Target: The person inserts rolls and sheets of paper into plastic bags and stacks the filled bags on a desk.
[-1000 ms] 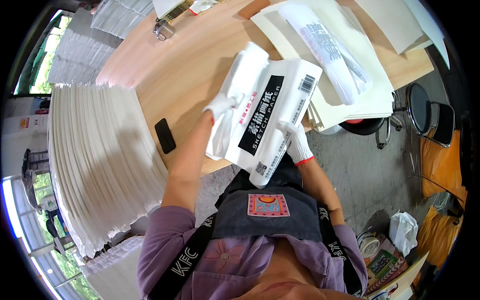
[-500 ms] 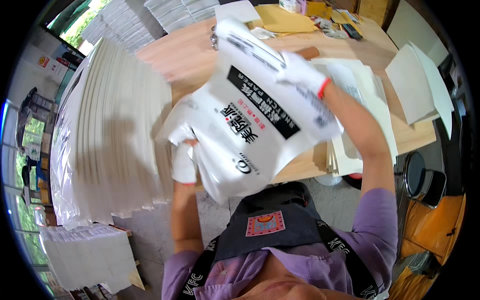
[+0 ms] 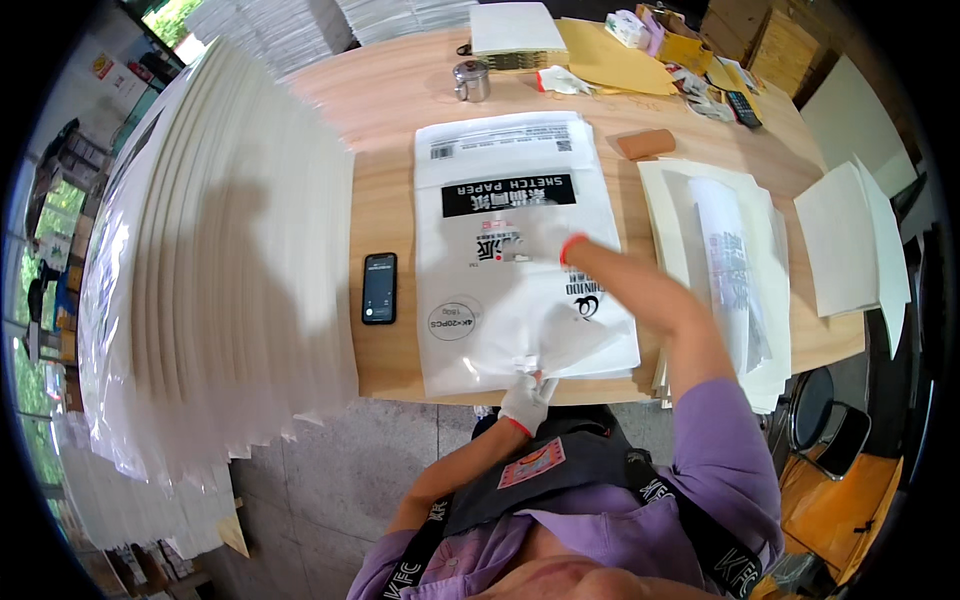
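Table: a pale wood tabletop (image 3: pixel 385 185) with a curved far edge, standing on a grey floor (image 3: pixel 340 470).
Room: a workspace with windows at far left and a dark chair (image 3: pixel 815 405) at right.
Left side: one tall stack of white sheets (image 3: pixel 240 240).
Right side: one pile of cream sheets (image 3: pixel 672 250), with one rolled plastic wrapper (image 3: pixel 727 275) on it.
Small things, counted: one black phone (image 3: pixel 379 290), one metal cup (image 3: pixel 472 82), one brown block (image 3: pixel 646 143).
White plastic bag: one, printed (image 3: pixel 480 335), lying flat at the table's near edge, between phone and cream pile.
Direction: its long axis runs away from the wearer; the black band is toward the far end, its print upside down to them.
Left hand: gloved (image 3: pixel 528 400), fingertips at the bag's near edge; whether they pinch it, I cannot tell.
Right hand: gloved, blurred (image 3: pixel 541 243), over the bag's middle; open or closed, I cannot tell.
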Demonstrator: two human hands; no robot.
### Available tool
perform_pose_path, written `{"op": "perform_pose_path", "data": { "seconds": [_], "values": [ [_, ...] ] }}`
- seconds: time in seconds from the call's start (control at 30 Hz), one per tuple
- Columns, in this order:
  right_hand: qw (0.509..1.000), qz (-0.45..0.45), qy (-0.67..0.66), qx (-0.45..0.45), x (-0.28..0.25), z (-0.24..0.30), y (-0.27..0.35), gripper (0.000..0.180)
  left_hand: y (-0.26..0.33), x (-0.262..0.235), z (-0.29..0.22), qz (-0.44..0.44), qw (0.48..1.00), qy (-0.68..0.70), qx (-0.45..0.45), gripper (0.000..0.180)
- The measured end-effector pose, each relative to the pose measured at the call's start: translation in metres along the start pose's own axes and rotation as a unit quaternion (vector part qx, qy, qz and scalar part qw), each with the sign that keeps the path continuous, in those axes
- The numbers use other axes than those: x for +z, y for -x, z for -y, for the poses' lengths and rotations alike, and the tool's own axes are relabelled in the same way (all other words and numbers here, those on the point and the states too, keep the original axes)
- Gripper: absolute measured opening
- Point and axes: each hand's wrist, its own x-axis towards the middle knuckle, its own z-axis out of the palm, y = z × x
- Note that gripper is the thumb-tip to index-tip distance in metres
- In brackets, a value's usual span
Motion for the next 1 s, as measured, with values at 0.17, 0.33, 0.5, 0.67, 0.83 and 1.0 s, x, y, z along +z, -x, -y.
{"op": "perform_pose_path", "data": {
  "seconds": [0.17, 0.33, 0.5, 0.67, 0.83, 1.0],
  "values": [
    [0.983, -0.136, 0.083, -0.087, 0.087, 0.018, 0.113, 0.047, 0.049, 0.027, -0.082, -0.024, 0.850, 0.436, -0.296, 0.030],
    [0.966, -0.181, -0.155, 0.102, 0.013, 0.025, 0.256, 0.052, 0.063, 0.038, -0.112, 0.234, 0.840, 0.303, -0.385, 0.042],
    [0.879, -0.351, 0.007, 0.322, -0.019, -0.030, 0.354, 0.050, 0.044, 0.115, -0.137, 0.341, 0.878, 0.119, -0.313, 0.037],
    [0.867, -0.334, -0.111, 0.352, -0.043, -0.121, 0.391, 0.046, 0.026, 0.187, -0.117, 0.470, 0.842, 0.073, -0.255, 0.033],
    [0.890, -0.237, -0.155, 0.358, -0.052, -0.184, 0.401, 0.051, 0.056, 0.229, -0.095, 0.422, 0.887, -0.093, -0.162, 0.038],
    [0.886, -0.127, -0.082, 0.438, -0.051, -0.216, 0.362, 0.058, 0.065, 0.195, -0.128, 0.308, 0.923, -0.219, -0.070, 0.037]
  ]
}}
